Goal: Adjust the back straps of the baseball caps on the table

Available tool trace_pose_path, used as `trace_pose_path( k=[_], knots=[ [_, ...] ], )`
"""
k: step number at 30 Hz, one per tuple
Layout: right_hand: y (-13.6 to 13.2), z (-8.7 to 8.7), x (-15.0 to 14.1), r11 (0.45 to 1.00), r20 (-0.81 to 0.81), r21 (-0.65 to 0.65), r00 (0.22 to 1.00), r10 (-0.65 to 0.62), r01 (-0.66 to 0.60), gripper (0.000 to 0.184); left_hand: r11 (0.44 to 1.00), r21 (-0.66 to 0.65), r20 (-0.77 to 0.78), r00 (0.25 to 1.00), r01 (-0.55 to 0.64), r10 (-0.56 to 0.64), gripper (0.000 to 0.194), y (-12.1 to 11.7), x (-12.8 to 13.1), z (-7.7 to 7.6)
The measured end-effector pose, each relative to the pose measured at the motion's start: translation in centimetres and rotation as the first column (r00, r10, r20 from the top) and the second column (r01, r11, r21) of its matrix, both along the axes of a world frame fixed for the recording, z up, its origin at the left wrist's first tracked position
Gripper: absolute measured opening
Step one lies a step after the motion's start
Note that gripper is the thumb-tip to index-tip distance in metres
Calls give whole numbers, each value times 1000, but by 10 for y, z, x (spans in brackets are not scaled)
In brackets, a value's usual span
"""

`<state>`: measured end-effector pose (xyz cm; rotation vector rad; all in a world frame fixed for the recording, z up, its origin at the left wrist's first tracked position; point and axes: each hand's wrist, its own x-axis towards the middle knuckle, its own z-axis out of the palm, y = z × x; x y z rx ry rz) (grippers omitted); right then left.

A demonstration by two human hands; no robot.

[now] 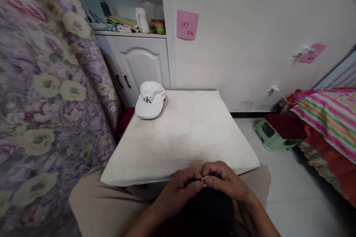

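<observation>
A black cap [207,211], its rounded crown showing dark and with little detail, sits low in my lap at the table's near edge. My left hand [182,189] is closed on its edge, thumb and fingers pinching. Facing it, my right hand [222,179] pinches the same edge, fingertips close to the left ones. Between the thumbs shows a small pale, shiny piece [204,180] that looks like a strap buckle; the fingers partly cover it. A white cap [151,100] with black letters rests at the table's far left corner, apart from both hands.
A pale cloth-covered table [191,126] stands before me. Left hangs a floral curtain [41,118]; behind is a white cabinet [144,59] with a white jug [142,20] on top. To the right are a green stool [268,137] and a bed with striped bedding [328,113].
</observation>
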<state>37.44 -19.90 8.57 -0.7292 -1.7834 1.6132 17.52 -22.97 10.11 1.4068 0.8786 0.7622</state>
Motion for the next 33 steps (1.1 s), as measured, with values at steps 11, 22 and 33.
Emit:
trace_pose_path(
  k=[11,22,33],
  knots=[
    [-4,7,-9,996,-52,55,996,70,-67,34,990,108,25,995,90,-93,27,-4,-9,9],
    [-1,12,-15,993,-69,100,995,66,-59,35,983,149,15,994,107,-111,28,-1,-16,12],
    [4,-2,-16,993,58,63,993,-100,96,30,994,-58,-75,993,-91,86,28,6,-13,-3]
  ],
)
